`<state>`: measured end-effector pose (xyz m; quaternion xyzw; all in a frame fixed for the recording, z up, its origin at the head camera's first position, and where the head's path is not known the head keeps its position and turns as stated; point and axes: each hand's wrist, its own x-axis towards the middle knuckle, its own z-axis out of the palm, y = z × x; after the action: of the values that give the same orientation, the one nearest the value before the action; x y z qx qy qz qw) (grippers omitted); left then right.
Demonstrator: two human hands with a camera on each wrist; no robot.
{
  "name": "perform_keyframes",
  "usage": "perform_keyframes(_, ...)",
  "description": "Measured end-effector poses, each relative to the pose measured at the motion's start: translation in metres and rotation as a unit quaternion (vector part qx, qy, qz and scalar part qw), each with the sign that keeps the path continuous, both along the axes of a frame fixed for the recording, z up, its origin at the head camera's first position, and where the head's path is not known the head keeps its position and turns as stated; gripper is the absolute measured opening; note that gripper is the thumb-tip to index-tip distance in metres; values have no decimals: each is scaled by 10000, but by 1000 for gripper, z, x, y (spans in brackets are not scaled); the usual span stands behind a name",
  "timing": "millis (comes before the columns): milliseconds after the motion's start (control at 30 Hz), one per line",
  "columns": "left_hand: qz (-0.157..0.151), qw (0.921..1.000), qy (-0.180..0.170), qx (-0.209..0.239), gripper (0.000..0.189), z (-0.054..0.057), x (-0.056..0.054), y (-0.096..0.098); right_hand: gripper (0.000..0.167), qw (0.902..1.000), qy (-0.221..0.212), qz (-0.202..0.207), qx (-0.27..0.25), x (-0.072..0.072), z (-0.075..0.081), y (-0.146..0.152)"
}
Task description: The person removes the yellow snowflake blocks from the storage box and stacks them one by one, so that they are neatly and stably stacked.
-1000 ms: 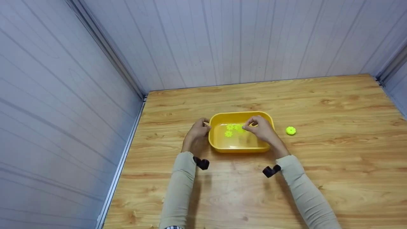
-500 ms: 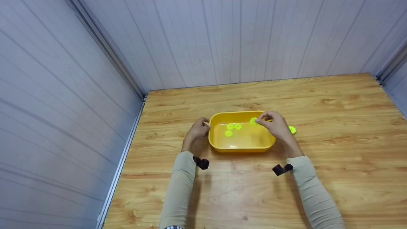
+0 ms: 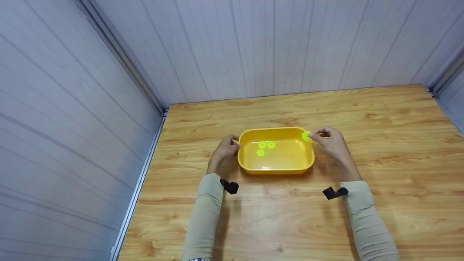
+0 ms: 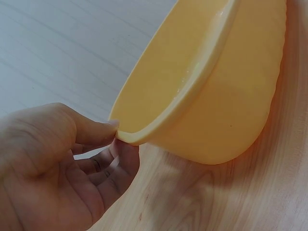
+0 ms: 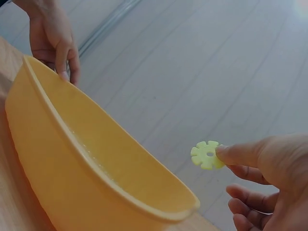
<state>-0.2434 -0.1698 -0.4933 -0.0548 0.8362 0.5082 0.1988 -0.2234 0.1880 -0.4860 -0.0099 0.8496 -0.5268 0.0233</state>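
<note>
Head view: R hand (image 3: 334, 145) is almost closed, pinching yellow-green flower-shaped disc (image 5: 201, 156) nr far right corner of yellow plastic tub (image 3: 286, 158). L hand (image 3: 225, 148), also nearly closed, grips tub's left rim. Tub, w/ 3 similar discs (image 3: 262, 145) lying inside, is on wood-grain tabletop (image 3: 275, 217).

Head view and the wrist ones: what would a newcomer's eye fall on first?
The yellow tub likely stands out first on the table, with three bright discs left of centre inside. Next, the right hand pinches a matching disc near the tub's right end. The left hand grips the left end.
</note>
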Motion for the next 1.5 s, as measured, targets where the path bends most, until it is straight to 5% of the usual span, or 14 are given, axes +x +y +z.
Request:
perform_keyframes(267, 14, 10000, -77, -3, 30, 1, -1, 1, 46, 9982, -289, -413, -331, 6, -8, 23)
perform_keyframes(600, 38, 9999, -70, 101, 34, 1, 0, 2, 50, 9939, -670, -877, -32, 8, -27, 49)
perform_keyframes(1500, 126, 9995, -266, 59, 30, 3, 0, 3, 46, 9849, -1356, -872, 630, 12, -48, 67)
